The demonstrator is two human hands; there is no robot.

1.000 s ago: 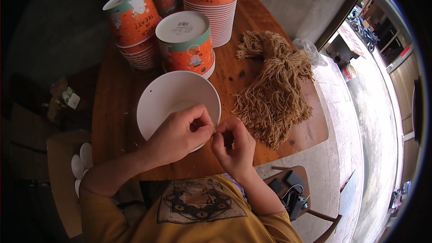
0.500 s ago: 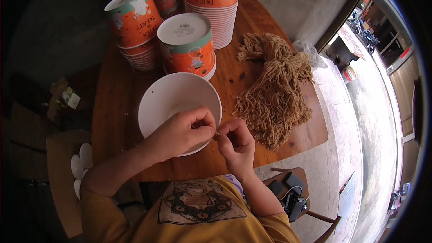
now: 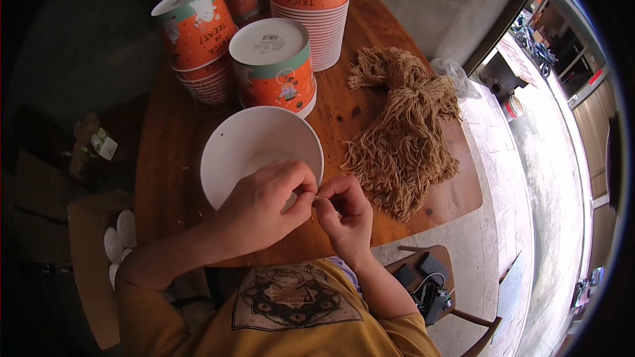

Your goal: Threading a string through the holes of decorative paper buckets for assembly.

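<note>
A white-lined paper bucket [image 3: 231,152] lies on the table in front of me with its mouth toward me. A small dark hole shows in its wall at the upper left. My left hand [image 3: 274,201] reaches across the bucket's mouth, fingers bent in a pinch. Just outside the bucket's right rim, my right hand [image 3: 347,215] is closed too, thumb against forefinger. The fingertips of both hands meet at that rim around a short bit of tan cord [image 3: 319,198]. The rest of that cord is mostly hidden by the fingers. To the right lies a bundle of tan cords [image 3: 410,139].
Behind the bucket stand upside-down orange paper buckets [image 3: 274,66], with taller stacks [image 3: 311,33] beyond, on the wooden table [image 3: 370,20]. A cardboard box [image 3: 89,251] with white discs is at lower left. A chair [image 3: 443,271] holding dark devices stands at lower right.
The bucket has shifted very slightly left. My left hand has turned a little and dropped slightly; both hands keep their pinch at the rim.
</note>
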